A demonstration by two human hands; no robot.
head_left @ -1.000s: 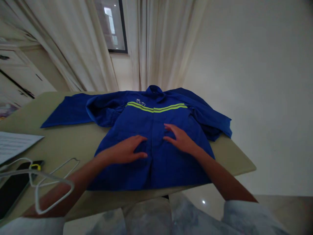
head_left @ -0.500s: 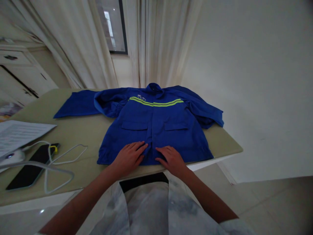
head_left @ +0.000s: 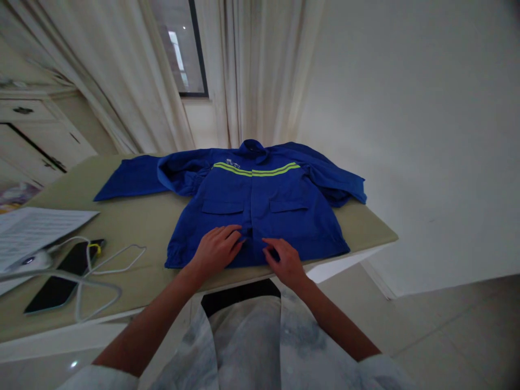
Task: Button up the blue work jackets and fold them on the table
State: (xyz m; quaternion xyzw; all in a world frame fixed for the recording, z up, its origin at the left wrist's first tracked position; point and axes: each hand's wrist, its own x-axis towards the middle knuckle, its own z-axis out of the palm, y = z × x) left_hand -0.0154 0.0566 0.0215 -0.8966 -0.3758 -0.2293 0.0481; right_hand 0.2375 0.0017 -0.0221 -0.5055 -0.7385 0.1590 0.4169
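A blue work jacket lies front up on the table, collar away from me, with a yellow-green striped band across its chest. My left hand is at the lower part of the front opening, its thumb and fingers closed on the jacket's edge, where a small dark gap shows. Just right of the opening, my right hand hovers over or lightly touches the lower front. Its fingers are curved, with thumb and forefinger apart and nothing between them. The sleeve on the left is partly folded; the other stretches toward the table's right end.
The table has a khaki cover. On its left lie a black phone, a white cable, a white device and printed paper. Curtains hang behind, with a wall on the right.
My right hand has moved slightly right, away from the front opening. My left hand has shifted a little up along the edge, and the gap there shows more. The view has tilted slightly.
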